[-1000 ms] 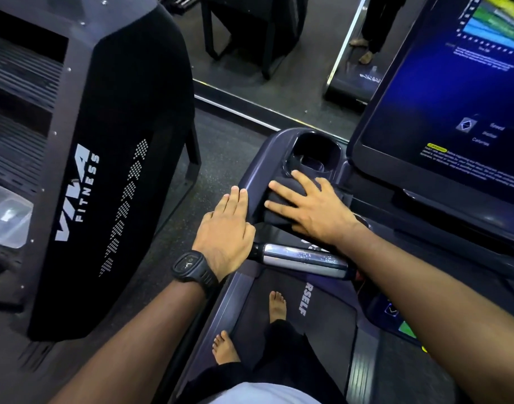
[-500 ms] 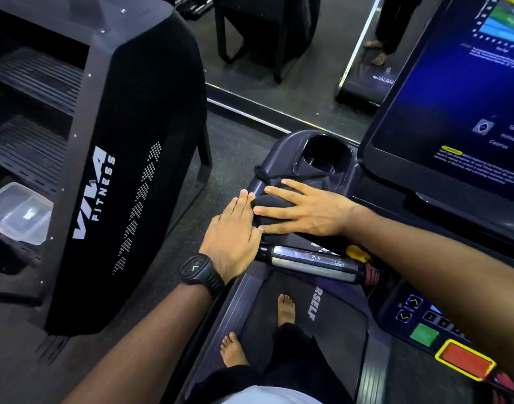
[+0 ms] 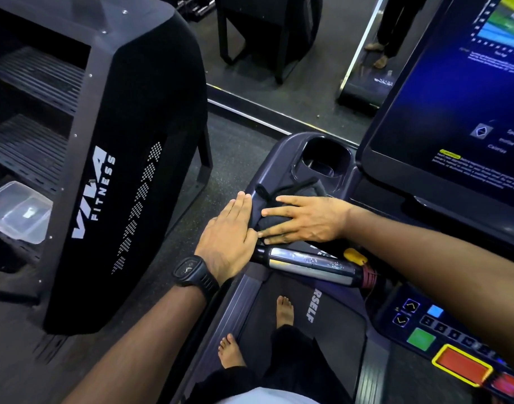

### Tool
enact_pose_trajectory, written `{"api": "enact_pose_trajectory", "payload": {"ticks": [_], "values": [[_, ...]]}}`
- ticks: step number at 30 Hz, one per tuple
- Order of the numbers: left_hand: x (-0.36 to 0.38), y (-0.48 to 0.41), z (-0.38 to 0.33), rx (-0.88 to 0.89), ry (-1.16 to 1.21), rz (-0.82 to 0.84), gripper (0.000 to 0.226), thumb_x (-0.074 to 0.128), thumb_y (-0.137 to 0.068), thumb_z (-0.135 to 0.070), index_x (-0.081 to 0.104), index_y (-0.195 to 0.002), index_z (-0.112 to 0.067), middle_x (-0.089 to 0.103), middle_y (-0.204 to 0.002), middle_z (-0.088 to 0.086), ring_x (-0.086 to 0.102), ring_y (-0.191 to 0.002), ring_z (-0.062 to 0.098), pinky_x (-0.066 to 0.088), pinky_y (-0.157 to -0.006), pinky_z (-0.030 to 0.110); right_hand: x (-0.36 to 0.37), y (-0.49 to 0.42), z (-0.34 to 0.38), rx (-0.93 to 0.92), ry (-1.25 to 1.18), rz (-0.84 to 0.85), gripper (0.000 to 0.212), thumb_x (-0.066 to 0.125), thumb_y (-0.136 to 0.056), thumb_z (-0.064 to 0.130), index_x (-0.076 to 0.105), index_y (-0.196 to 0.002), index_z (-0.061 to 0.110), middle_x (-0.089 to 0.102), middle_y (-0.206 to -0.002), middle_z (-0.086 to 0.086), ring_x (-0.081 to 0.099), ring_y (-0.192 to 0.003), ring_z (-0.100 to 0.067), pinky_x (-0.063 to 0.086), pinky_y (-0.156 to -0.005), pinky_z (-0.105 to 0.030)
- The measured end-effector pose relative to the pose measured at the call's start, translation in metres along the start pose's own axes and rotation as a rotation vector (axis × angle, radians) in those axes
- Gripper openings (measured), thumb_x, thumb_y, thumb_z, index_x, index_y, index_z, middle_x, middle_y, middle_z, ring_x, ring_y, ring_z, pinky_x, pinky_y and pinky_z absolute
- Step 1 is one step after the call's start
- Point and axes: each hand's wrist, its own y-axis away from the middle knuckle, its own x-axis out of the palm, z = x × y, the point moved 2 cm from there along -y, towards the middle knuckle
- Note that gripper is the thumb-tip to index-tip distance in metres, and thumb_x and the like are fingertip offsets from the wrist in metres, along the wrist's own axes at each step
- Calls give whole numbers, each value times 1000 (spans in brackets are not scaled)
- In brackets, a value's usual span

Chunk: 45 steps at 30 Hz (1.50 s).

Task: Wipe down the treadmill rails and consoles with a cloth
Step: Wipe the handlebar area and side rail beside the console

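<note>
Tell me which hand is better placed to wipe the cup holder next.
Probably the right hand: it presses the dark cloth flat, just short of the cup holder. The left hand rests bare on the console edge.

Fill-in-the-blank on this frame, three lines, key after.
The right hand presses flat on a dark ____.
The black watch sits on the ____ wrist.
The square button beside the red stop pad is ____.
Missing: cloth; left; green.
</note>
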Motion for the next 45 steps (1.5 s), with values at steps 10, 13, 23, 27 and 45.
{"api": "enact_pose_trajectory", "payload": {"ticks": [10,13,23,27,45], "values": [[-1,2,-1,-3,-19,9,73,28,-90,-30,11,-159,-14,11,-167,5,14,-153,17,25,-121,44,-6,10,-8,159,-96,73,63,35,-103,24,17,-163,28,1,-171,7,4,-156,-35,12,-125,-56],[-2,1,-2,-1,-27,6,78,24,-84,-32,12,-159,-13,12,-167,6,15,-153,18,24,-121,43,-9,15,-7,346,-108,110,70,48,-97,36,22,-162,29,8,-170,4,16,-155,-37,23,-121,-58],[-4,3,-6,14,-78,-1,70,36,-94,-23,11,-159,-12,12,-167,6,14,-153,18,24,-121,43,-21,24,13,632,-155,348,72,44,-99,50,21,-162,25,13,-169,-14,33,-145,-47,43,-100,-63],[-8,-3,-8,35,-97,15,72,36,-93,-23,10,-159,-11,8,-167,6,11,-153,18,23,-121,45,-29,4,4,884,-262,364,80,59,-92,54,26,-160,31,17,-169,-12,38,-141,-46,45,-100,-62],[-8,-12,-7,82,-121,26,73,34,-90,-24,12,-159,-11,10,-167,7,13,-153,20,26,-120,47,-31,70,13,521,-242,385,79,64,-87,51,29,-158,41,18,-169,5,31,-149,-37,33,-113,-56]]}}
